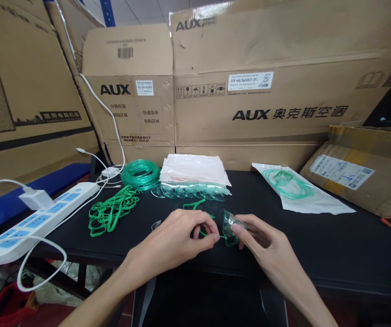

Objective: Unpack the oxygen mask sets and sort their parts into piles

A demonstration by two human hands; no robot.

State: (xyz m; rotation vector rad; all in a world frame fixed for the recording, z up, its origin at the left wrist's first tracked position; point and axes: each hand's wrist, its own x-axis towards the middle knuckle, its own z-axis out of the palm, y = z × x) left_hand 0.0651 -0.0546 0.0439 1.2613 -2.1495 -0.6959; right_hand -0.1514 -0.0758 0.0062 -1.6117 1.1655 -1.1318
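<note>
My right hand (254, 234) grips a clear green mask (229, 227) with a small round metal piece on it. Close to its left, the thumb and fingertips of my left hand (191, 231) pinch a thin green strap (223, 236) that reaches the mask's edge. More green strap (195, 204) lies on the table just behind my left hand. At the back, a row of clear green masks (195, 190) lies in front of a stack of white packets (195, 169). A heap of green straps (113, 211) rests to the left, beside a coil of green tubing (141, 174).
A white power strip (42, 222) with cables lies on the black table (300, 245) at the left. A packaged mask with tubing (294, 186) is at the right, near a cardboard box (358, 168). Large cartons (249, 131) stand behind.
</note>
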